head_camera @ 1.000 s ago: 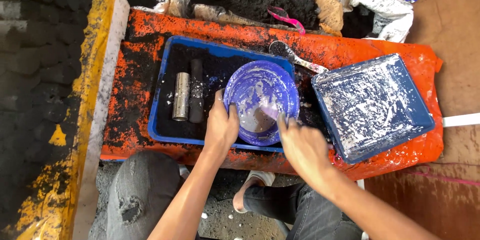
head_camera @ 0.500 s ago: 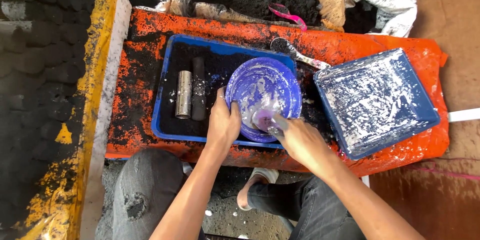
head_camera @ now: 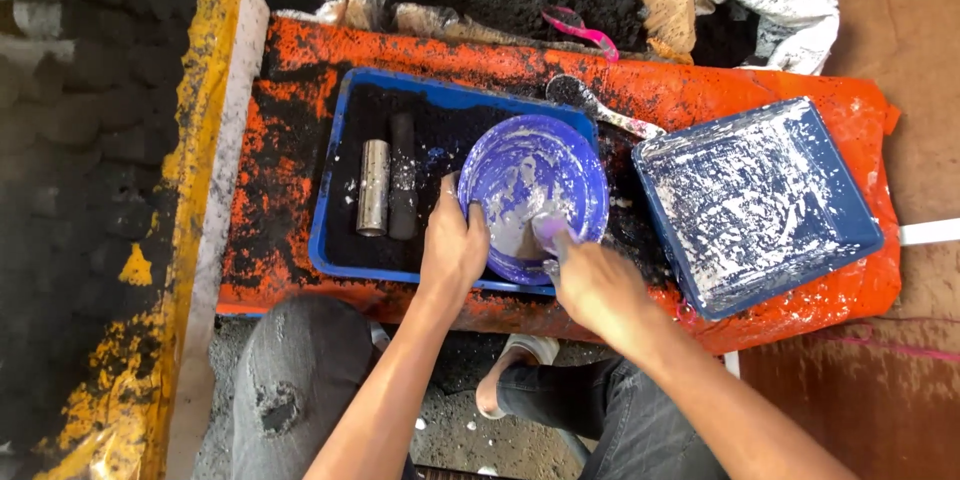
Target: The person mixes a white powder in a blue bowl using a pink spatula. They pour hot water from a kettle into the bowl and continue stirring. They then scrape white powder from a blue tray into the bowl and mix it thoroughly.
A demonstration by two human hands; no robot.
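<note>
A purple plastic bowl [head_camera: 530,175] smeared with grey-white paste rests in a blue tray [head_camera: 345,170] full of black powder. My left hand [head_camera: 452,245] grips the bowl's left rim. My right hand [head_camera: 590,285] reaches into the bowl from its near right side, fingers coated in paste and pressed into the wet mix at the bottom. Whether those fingers hold anything is not clear. A metal cylinder [head_camera: 373,187] and a dark rod [head_camera: 402,177] lie side by side in the tray, left of the bowl.
A second blue tray [head_camera: 755,202], smeared white, sits to the right on the orange-covered bench [head_camera: 300,90]. A spoon [head_camera: 595,105] lies behind the bowl. Sacks of black powder stand at the back. Black cylinders are stacked at the left. My knees are below the bench.
My right hand has moved from the bowl's outer near rim into the bowl, down to the paste. My left hand has stayed on the left rim.
</note>
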